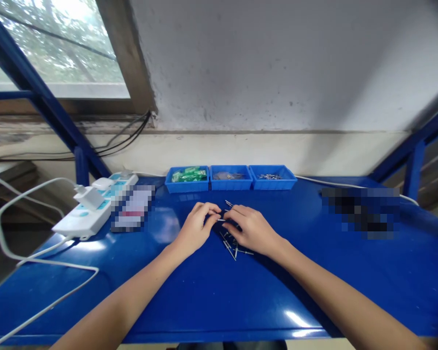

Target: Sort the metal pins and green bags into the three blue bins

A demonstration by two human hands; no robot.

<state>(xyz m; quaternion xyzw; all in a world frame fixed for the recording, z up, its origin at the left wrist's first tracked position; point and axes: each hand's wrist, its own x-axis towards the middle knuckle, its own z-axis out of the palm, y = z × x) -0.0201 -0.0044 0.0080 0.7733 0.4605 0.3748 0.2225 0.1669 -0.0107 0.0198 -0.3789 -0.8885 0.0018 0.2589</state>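
Note:
Over the middle of the blue table, my left hand and my right hand are close together with fingertips almost meeting. A thin silvery blind rivet spans the small gap, one end pinched between my left thumb and fingers. The right thumb and index finger close around its other end, and the fingers partly cover it. Several loose blind rivets lie scattered on the table just below and under my right hand. A few more thin metal shanks show beyond the right fingertips.
Three blue bins stand along the back: one with green packets, one with clear bags, one with loose metal rivets. A white power strip with cables and a blurred phone lie left; a blurred dark object lies right.

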